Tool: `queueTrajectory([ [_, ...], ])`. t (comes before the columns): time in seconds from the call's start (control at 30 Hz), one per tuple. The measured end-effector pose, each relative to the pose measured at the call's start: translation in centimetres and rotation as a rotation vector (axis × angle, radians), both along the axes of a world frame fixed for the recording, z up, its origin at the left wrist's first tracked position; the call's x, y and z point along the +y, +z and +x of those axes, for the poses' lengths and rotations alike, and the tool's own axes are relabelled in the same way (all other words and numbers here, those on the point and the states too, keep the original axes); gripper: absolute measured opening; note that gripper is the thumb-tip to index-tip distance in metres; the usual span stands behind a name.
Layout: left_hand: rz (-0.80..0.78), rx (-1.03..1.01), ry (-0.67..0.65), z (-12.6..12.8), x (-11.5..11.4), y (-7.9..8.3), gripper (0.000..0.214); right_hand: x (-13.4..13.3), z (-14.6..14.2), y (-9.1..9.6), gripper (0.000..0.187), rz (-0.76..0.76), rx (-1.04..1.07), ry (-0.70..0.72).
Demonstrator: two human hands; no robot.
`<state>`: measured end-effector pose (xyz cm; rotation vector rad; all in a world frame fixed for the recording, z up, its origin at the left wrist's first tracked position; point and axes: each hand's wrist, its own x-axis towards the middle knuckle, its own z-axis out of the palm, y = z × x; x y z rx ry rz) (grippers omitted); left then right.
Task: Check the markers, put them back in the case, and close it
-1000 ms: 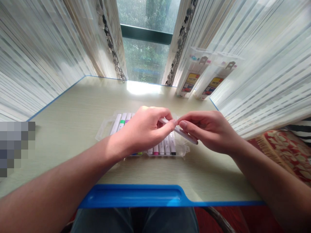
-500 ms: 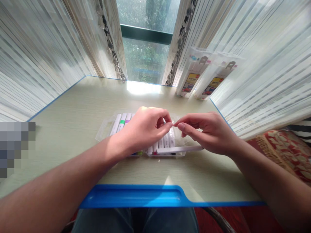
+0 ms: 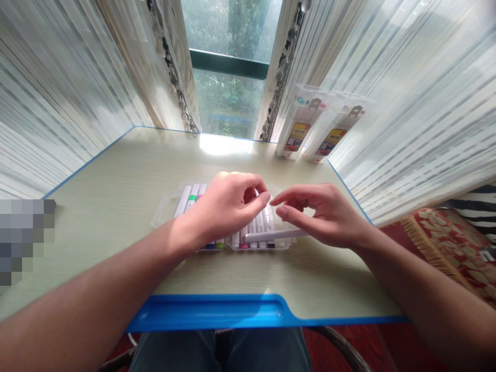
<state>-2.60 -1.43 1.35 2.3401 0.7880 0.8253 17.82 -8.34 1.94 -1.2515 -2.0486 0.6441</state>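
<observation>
A clear plastic marker case (image 3: 166, 209) lies open on the desk, with several white markers (image 3: 185, 199) with coloured caps lined up in it. My left hand (image 3: 227, 206) hovers over the middle of the case, fingers curled and thumb pressed to the forefinger; what it pinches is hidden. My right hand (image 3: 323, 217) is just to its right, fingertips almost touching the left hand's. A white marker (image 3: 271, 235) lies crosswise over the case's front edge, and its right end runs under my right hand's curled lower fingers.
The pale wood desk (image 3: 116, 181) has a blue rim and a blue pen groove (image 3: 209, 312) at the near edge. Two packaged marker sets (image 3: 296, 129) lean against the curtain at the back right. Curtains close in both sides. A red patterned cloth (image 3: 445, 243) lies to the right.
The white marker, held slanted between both hands a second ago, has swung down to lie crosswise at the case's front. My hands have drawn slightly apart. The view has tilted a little.
</observation>
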Motion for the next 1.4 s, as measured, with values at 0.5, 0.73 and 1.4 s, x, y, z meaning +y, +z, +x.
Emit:
queueTrajectory([
  [0.5, -0.02, -0.05, 0.018, -0.3, 0.3, -0.1, 0.018, 0.3, 0.0, -0.8, 0.013, 0.077, -0.198, 0.272],
  [0.73, -0.034, -0.112, 0.137, -0.7, 0.9, 0.3, 0.021, 0.8, 0.5, -1.1, 0.032, -0.077, 0.111, 0.006],
  [1.4, -0.173, -0.105, -0.049, -0.4, 0.0, 0.2, 0.033, 2.1, -0.1, -1.4, 0.03, -0.236, 1.058, -0.218],
])
